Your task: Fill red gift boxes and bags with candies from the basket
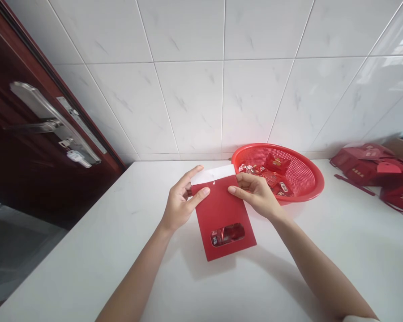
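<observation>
Between both hands is a red paper gift box, held tilted above the white table. Its white inner flap stands up at the far end. Through a rounded window near the close end, shiny red wrapped sweets show inside. My left hand grips the box's upper left edge, thumb on the front face and index finger stretched beside the flap. My right hand pinches the upper right edge, thumb in front and fingers behind. The fingers behind the box are partly hidden.
A red plastic basket with several red packets stands behind my right hand against the tiled wall. Red decorated boxes lie at the far right of the white table. A dark red door with keys is at the left.
</observation>
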Motion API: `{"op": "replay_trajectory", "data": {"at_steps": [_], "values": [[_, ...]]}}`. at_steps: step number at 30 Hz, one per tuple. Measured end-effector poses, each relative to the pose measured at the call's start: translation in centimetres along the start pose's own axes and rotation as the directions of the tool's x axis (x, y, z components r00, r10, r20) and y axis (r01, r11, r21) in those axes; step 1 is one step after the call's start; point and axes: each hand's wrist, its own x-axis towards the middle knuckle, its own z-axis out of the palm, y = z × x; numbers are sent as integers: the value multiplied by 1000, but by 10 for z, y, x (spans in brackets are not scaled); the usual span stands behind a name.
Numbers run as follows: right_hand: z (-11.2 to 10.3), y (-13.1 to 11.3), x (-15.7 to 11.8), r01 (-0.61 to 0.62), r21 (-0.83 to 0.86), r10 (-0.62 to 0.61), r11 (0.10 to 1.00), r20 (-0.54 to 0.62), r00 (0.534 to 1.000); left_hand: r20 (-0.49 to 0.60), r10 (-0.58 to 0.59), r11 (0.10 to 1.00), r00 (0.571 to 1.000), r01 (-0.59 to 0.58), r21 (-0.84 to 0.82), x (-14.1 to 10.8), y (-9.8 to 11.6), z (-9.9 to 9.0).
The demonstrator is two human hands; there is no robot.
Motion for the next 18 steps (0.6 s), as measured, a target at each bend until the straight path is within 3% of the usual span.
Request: {"op": "replay_trajectory", "data": {"at_steps": [13,18], "values": [[1,0,-1,87,53,-82,995,-78,994,152,-98,969,983,129,-209,4,10,-5],[3,-1,-3,69,53,-66,996,-54,996,102,-59,984,993,75,-163,2,11,-3]]}}
